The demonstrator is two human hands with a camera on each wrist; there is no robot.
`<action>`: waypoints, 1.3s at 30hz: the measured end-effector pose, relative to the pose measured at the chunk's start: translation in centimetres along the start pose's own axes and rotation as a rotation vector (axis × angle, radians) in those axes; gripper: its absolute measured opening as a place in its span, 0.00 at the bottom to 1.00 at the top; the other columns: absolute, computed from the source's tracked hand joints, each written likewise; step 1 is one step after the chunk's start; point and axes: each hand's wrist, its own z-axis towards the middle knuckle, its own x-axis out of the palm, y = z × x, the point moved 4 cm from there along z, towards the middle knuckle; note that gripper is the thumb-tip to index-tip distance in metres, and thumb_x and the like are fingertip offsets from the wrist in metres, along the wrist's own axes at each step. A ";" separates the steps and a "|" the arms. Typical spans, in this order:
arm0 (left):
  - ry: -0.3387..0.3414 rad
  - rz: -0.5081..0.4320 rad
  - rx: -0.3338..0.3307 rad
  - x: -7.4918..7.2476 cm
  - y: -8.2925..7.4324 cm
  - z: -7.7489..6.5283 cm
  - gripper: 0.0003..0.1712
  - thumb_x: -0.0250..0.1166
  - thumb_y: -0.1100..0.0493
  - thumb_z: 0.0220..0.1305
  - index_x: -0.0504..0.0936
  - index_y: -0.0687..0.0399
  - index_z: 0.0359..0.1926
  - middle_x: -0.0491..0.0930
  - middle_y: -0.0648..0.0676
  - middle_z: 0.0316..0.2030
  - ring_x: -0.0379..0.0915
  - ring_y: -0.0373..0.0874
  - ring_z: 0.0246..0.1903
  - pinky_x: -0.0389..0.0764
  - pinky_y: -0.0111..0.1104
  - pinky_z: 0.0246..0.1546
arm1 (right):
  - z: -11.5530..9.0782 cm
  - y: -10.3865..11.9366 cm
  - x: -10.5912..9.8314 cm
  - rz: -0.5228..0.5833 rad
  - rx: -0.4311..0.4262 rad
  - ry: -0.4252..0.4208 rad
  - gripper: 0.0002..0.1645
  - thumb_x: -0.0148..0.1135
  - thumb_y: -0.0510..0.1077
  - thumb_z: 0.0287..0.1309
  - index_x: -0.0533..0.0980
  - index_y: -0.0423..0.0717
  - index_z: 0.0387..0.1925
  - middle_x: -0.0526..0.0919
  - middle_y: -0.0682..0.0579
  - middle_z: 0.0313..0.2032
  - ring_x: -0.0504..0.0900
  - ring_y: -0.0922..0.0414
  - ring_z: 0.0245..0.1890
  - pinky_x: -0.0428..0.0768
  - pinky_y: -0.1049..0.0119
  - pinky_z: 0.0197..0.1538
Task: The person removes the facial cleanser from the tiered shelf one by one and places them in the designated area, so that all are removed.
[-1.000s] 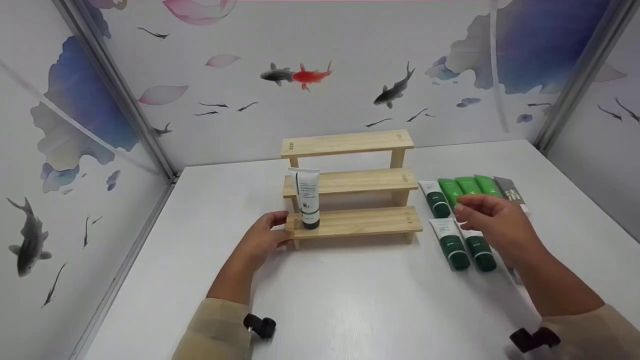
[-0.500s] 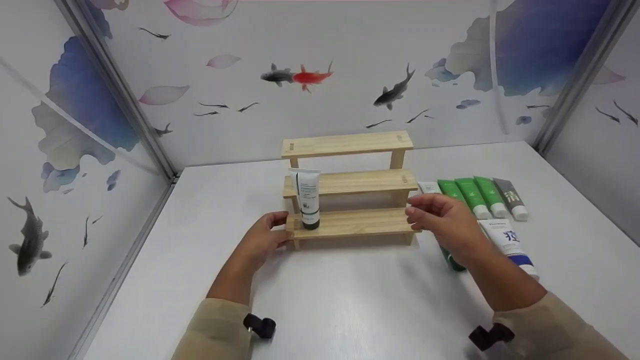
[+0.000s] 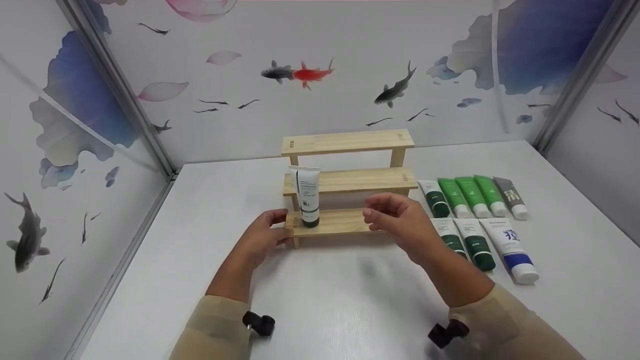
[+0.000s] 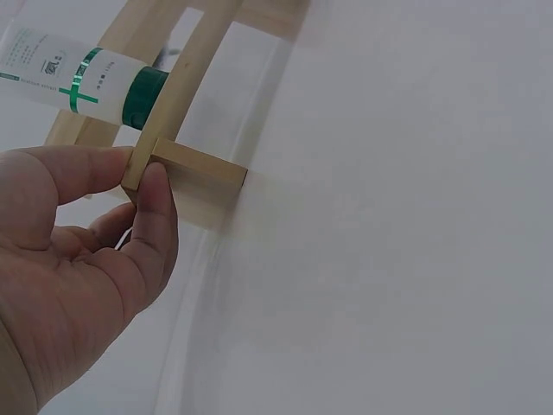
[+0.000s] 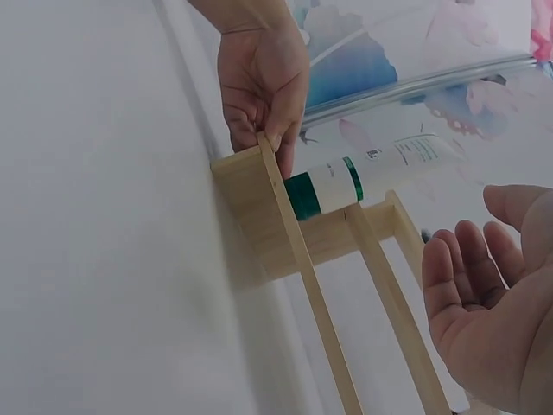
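A three-tier wooden shelf [image 3: 350,181] stands on the white table. My left hand [image 3: 262,237] pinches the left end of its lowest board, thumb on one face and fingers on the other in the left wrist view. On that board, near the left end, a white squeeze tube [image 3: 308,195] stands upright on its dark green cap [image 4: 143,97]. Over the right half of the lowest board hovers my right hand [image 3: 402,222], its fingers loosely bent. The right wrist view shows a gap between thumb and fingers of the right hand [image 5: 497,294], with nothing in it.
Right of the shelf lie two rows of tubes: white-and-green ones [image 3: 479,245], several green ones [image 3: 470,196], a grey one [image 3: 511,198] and a white one with a blue band [image 3: 510,250]. Printed walls [image 3: 350,30] enclose the table.
My right hand has moved left from above the lying tubes to the lowest board, uncovering the tubes. The left hand, shelf and standing tube have stayed in place.
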 end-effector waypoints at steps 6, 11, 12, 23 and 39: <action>-0.003 0.005 -0.004 0.0 -0.1 0.2 0.37 0.66 0.65 0.71 0.68 0.53 0.78 0.68 0.56 0.77 0.77 0.50 0.68 0.82 0.41 0.68 | 1.5 -0.4 2.0 0.014 0.020 -0.003 0.20 0.73 0.41 0.67 0.82 0.41 0.58 0.87 0.51 0.45 0.87 0.56 0.47 0.91 0.65 0.50; 0.009 0.008 -0.007 0.0 -0.2 0.2 0.37 0.66 0.65 0.71 0.67 0.52 0.78 0.68 0.55 0.77 0.76 0.50 0.69 0.81 0.42 0.70 | 2.9 -0.8 3.5 0.026 0.038 -0.015 0.23 0.73 0.43 0.68 0.81 0.40 0.61 0.86 0.48 0.48 0.86 0.53 0.51 0.90 0.65 0.52; 0.010 0.007 -0.007 0.0 -0.2 0.1 0.37 0.66 0.65 0.71 0.67 0.51 0.78 0.68 0.55 0.77 0.76 0.50 0.69 0.81 0.43 0.70 | 3.2 -0.8 3.8 0.034 0.033 -0.013 0.23 0.72 0.43 0.68 0.81 0.39 0.61 0.86 0.48 0.49 0.86 0.53 0.51 0.90 0.65 0.53; 0.011 -0.004 0.014 -0.4 -0.3 -0.2 0.37 0.67 0.65 0.70 0.68 0.53 0.77 0.69 0.56 0.76 0.77 0.51 0.68 0.82 0.42 0.69 | 5.2 -1.0 7.1 0.092 -0.016 -0.030 0.25 0.73 0.40 0.66 0.80 0.43 0.63 0.85 0.44 0.60 0.83 0.52 0.60 0.84 0.67 0.62; 0.017 -0.023 0.041 -0.1 0.1 0.0 0.37 0.66 0.65 0.69 0.68 0.55 0.77 0.70 0.57 0.75 0.80 0.51 0.64 0.82 0.43 0.68 | 6.5 -1.9 9.3 0.104 -0.027 -0.007 0.23 0.74 0.42 0.66 0.81 0.47 0.61 0.86 0.46 0.59 0.84 0.51 0.61 0.85 0.57 0.66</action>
